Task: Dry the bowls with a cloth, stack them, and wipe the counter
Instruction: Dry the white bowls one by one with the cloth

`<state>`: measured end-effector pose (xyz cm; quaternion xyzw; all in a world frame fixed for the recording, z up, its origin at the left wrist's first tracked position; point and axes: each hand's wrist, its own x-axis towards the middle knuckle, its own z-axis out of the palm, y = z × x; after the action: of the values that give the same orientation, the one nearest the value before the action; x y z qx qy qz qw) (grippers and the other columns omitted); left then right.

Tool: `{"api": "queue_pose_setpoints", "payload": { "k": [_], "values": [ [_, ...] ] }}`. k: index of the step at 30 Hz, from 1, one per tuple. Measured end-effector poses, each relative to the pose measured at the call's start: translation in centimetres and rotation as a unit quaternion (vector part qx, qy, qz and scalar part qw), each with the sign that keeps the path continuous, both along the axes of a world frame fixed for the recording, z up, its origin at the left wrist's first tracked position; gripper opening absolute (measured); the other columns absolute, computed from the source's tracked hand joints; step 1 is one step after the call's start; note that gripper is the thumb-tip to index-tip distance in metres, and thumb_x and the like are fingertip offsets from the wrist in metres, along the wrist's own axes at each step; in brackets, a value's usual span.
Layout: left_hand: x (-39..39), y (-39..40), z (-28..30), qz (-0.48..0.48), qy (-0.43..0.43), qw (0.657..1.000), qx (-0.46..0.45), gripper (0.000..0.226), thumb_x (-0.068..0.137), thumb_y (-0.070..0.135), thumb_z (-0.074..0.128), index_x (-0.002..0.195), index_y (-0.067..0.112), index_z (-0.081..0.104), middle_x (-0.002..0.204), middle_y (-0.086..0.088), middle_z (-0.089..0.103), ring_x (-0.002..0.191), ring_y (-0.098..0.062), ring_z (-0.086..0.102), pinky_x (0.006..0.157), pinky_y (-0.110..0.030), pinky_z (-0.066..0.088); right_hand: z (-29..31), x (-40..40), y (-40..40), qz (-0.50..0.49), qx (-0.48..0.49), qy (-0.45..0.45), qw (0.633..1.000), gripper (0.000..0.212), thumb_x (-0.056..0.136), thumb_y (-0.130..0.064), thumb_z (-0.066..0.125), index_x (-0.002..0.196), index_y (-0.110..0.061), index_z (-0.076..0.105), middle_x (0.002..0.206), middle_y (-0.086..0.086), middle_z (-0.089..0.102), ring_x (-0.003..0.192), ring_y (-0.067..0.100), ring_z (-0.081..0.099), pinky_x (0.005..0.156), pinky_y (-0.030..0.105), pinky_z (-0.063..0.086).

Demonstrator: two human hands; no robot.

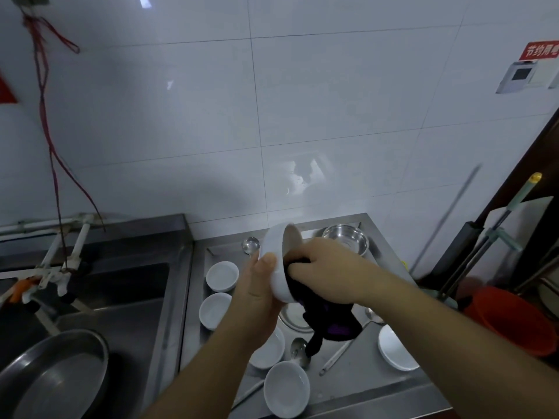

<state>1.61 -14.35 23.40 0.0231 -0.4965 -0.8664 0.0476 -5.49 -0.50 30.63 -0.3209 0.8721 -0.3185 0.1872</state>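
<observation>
My left hand (260,285) grips a white bowl (276,255) by its outer wall, tilted on its side above the steel counter (363,385). My right hand (326,264) pushes a dark cloth (329,322) with a purple patch into the bowl's mouth; the cloth's tail hangs down below. Several white bowls lie on the counter: two at the left (222,276) (214,309), one partly under my left forearm (269,349), one at the front (286,388), one at the right (394,347).
A steel bowl (346,241) stands at the back right. Spoons (250,245) (298,349), a ladle handle (338,355) and a steel dish (295,317) lie among the bowls. To the left is a sink (127,291) holding a large steel basin (57,376). An orange bucket (508,319) and mop handles stand right.
</observation>
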Motion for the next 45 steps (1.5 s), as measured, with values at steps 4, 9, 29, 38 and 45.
{"api": "queue_pose_setpoints", "payload": {
  "k": [4,9,29,38,45],
  "values": [
    [0.0,-0.2,-0.4,-0.011,0.016,1.0,-0.021,0.111,0.08,0.069,0.078,0.147,-0.011,0.042,0.136,-0.052,0.045,0.132,-0.067,0.044,0.112,-0.076,0.034,-0.9,1.3,0.0,-0.142,-0.262,-0.344,0.89,0.028,0.081,-0.028,0.065,0.09,-0.001,0.065,0.083,0.016,0.058,0.074,0.03,0.059,0.068,0.044,0.055],
    [-0.5,0.1,-1.0,0.034,-0.008,0.997,-0.076,0.093,0.075,0.065,0.084,0.146,0.012,0.055,0.136,-0.03,0.064,0.126,-0.047,0.064,0.103,-0.061,0.054,-2.1,1.1,-0.5,-0.293,-0.407,-0.533,0.682,0.047,0.099,-0.033,0.064,0.127,0.003,0.07,0.128,0.026,0.071,0.119,0.04,0.069,0.103,0.051,0.056],
    [-2.3,-0.9,-1.7,0.013,-0.071,0.947,-0.312,0.07,0.09,0.074,0.06,0.152,0.046,0.045,0.141,0.015,0.062,0.127,-0.014,0.063,0.101,-0.041,0.06,-4.8,-1.2,3.2,-0.266,-0.438,-0.5,0.698,0.059,0.076,-0.056,0.086,0.114,-0.012,0.081,0.122,0.019,0.076,0.108,0.038,0.075,0.088,0.048,0.061],
    [-1.0,0.9,-2.9,-0.036,-0.185,0.961,0.202,0.032,0.08,0.015,0.07,0.107,-0.001,0.078,0.101,-0.015,0.068,0.088,-0.023,0.065,0.089,-0.032,0.053,-7.7,-0.8,4.5,-0.253,-0.502,-0.513,0.648,0.068,0.081,-0.061,0.083,0.128,-0.013,0.075,0.131,0.021,0.071,0.115,0.039,0.072,0.09,0.048,0.06],
    [-1.9,-0.9,-2.0,0.028,-0.11,0.965,0.236,0.032,0.091,0.018,0.066,0.113,0.0,0.081,0.127,-0.017,0.075,0.11,-0.024,0.077,0.081,-0.031,0.065,-9.0,0.3,3.8,-0.294,-0.416,-0.503,0.698,0.072,0.073,-0.064,0.088,0.119,-0.01,0.079,0.104,0.015,0.077,0.089,0.028,0.077,0.077,0.04,0.062]
  ]
}}
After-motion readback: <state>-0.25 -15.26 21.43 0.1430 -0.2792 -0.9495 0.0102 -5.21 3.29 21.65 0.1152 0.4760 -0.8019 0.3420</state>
